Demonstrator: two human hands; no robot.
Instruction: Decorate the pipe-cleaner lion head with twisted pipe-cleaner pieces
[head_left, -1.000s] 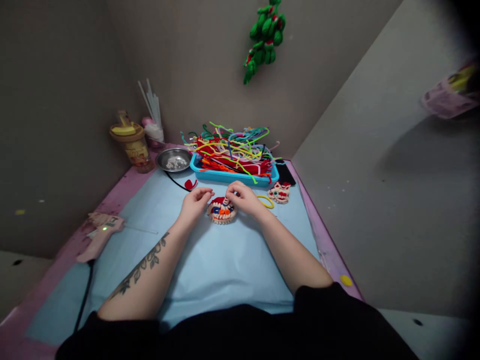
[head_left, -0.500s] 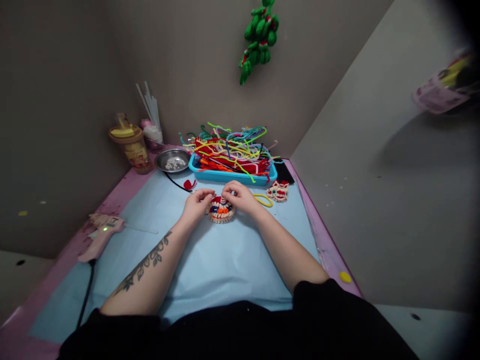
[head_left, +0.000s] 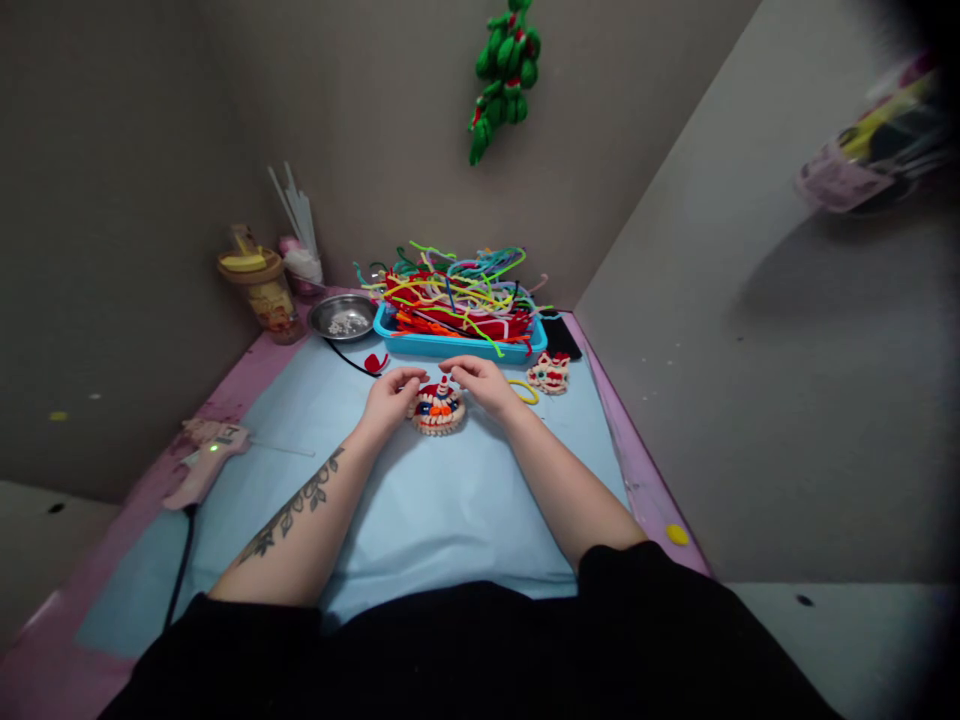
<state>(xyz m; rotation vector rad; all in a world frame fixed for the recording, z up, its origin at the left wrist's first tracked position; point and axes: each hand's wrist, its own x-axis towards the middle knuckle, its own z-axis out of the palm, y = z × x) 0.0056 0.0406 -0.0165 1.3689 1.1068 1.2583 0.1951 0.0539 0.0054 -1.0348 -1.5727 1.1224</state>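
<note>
A small animal head made of pipe cleaners [head_left: 439,412], cream with red, blue and orange parts, stands on the blue sheet between my hands. A striped horn with a red tip sticks up from its top. My left hand [head_left: 391,397] is at its left edge, thumb and fingers closed against it; the exact contact is partly hidden. Just right of the horn, my right hand [head_left: 481,384] has curved fingers, thumb a little apart, with nothing visible between them. A similar cream and red pipe-cleaner head [head_left: 549,373] lies farther right, near a yellow loop [head_left: 525,391].
Behind my hands, a blue tray [head_left: 457,345] overflows with colourful pipe cleaners. A metal bowl [head_left: 343,317], a lidded cup [head_left: 264,300] and a red piece [head_left: 375,363] are back left. A pink glue gun [head_left: 206,465] with a lit green light and cord lies at left.
My right fingers have come off the horn and moved slightly away, leaving its red tip showing. My left hand remains at the head's left side. The whole view has shifted slightly.
</note>
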